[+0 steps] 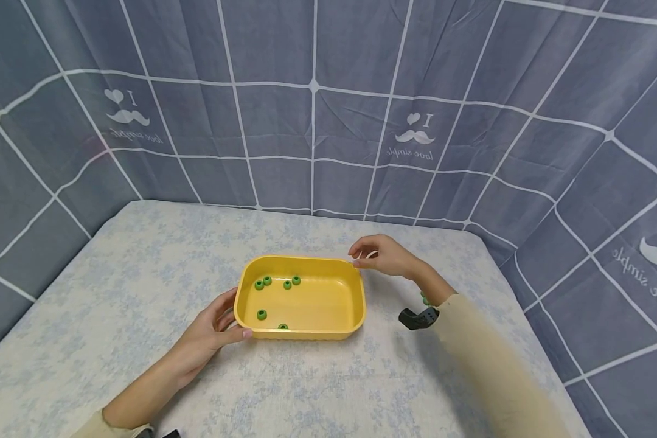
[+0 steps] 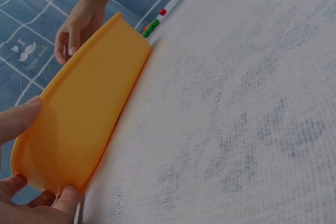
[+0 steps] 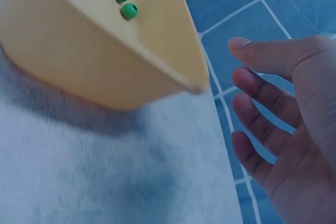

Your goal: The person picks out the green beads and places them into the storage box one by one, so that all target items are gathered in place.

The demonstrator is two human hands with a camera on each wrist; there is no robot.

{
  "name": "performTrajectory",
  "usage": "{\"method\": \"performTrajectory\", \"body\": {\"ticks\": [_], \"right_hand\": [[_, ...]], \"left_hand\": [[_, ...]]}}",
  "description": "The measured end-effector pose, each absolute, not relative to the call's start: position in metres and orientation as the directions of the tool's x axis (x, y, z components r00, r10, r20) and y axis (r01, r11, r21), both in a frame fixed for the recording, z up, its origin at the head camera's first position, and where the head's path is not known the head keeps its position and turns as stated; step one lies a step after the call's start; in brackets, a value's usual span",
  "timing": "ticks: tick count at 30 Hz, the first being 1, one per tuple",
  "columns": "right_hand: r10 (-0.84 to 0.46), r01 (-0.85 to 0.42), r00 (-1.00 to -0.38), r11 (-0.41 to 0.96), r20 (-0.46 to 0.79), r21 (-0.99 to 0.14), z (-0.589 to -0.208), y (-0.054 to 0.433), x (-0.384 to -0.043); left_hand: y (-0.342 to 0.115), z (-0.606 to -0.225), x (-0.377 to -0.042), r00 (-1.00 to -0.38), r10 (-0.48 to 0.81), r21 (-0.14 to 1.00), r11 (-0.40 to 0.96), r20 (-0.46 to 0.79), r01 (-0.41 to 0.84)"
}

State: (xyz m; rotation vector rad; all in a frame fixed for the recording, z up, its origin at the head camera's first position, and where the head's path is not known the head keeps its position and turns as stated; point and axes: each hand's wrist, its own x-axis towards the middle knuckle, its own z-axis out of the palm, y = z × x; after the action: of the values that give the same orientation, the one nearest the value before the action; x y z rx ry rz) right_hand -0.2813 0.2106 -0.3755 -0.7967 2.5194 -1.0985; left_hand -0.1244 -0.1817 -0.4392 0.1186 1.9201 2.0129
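Note:
A yellow plastic tray with tall sides stands on the cloth, with several small green beads spread inside, mostly toward its left half. My left hand holds the tray's left end: the thumb lies at the rim and the other fingers bear on the side wall. Beyond the tray's far right corner is my right hand, held up with its fingers loosely bent and parted. In the right wrist view a gap shows between those fingertips and the tray corner, and nothing is in the hand.
More green beads lie right of the tray, partly hidden by the right forearm. A red bead shows beside them in the left wrist view. A black strap hangs at the right wrist. Grey checked curtains enclose the flowered tablecloth.

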Motion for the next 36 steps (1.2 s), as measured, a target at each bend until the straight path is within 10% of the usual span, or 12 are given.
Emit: {"method": "performTrajectory", "body": {"ticks": [36], "right_hand": [[-0.368, -0.164, -0.919, 0.682, -0.14, -0.713, -0.399, 0.345, -0.249]], "left_hand": [[-0.179, -0.434, -0.124, -0.933, 0.299, 0.977, -0.007, -0.2, -0.212]]}}
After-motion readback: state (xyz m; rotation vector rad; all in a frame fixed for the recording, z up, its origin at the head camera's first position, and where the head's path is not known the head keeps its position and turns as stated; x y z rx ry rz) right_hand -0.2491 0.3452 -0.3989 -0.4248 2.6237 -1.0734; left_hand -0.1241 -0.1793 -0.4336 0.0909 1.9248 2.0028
